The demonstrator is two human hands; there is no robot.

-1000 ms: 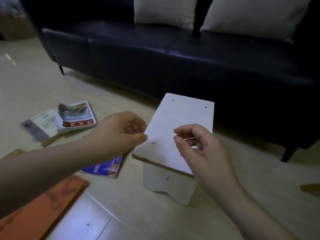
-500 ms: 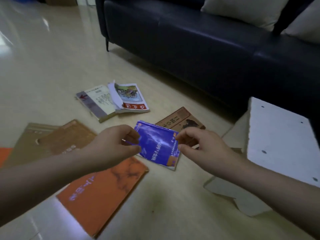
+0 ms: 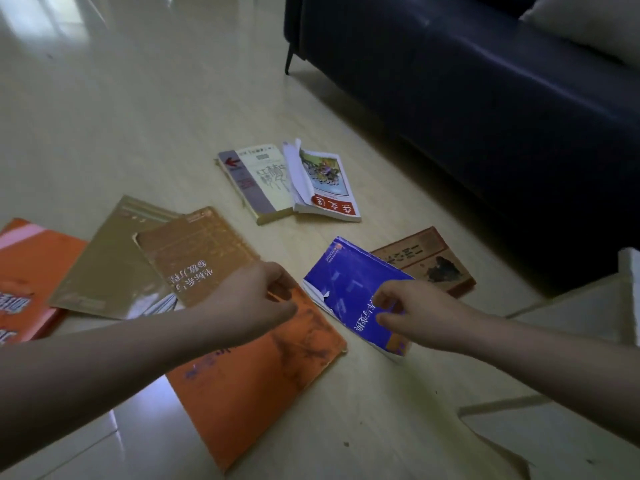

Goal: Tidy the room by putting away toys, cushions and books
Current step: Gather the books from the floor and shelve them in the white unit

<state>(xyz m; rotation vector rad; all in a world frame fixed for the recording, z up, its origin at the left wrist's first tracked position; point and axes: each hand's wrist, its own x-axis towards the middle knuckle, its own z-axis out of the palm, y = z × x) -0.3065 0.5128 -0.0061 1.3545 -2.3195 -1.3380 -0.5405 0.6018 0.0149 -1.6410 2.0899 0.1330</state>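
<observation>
Several books lie scattered on the pale floor. My left hand [image 3: 256, 299] hovers with loosely curled fingers over a large orange book [image 3: 263, 382] and holds nothing. My right hand [image 3: 412, 315] is over the near end of a blue book [image 3: 346, 278], fingers loosely curled; whether it touches the cover is unclear. The blue book overlaps a brown book [image 3: 433, 261]. A tan book [image 3: 197, 251] lies on a gold one [image 3: 110, 265], next to a red-orange book [image 3: 24, 271]. Farther off are a white-and-grey book [image 3: 259, 181] and a half-open picture book [image 3: 325, 181].
A dark blue sofa [image 3: 485, 98] with a pale cushion [image 3: 595, 22] runs along the upper right. A white stool [image 3: 571, 310] stands at the right edge, close to my right forearm. Bare floor stretches to the upper left.
My view has swung left and down from the stool and sofa to the books. Both hands have moved out over the orange and blue books. The books have not shifted.
</observation>
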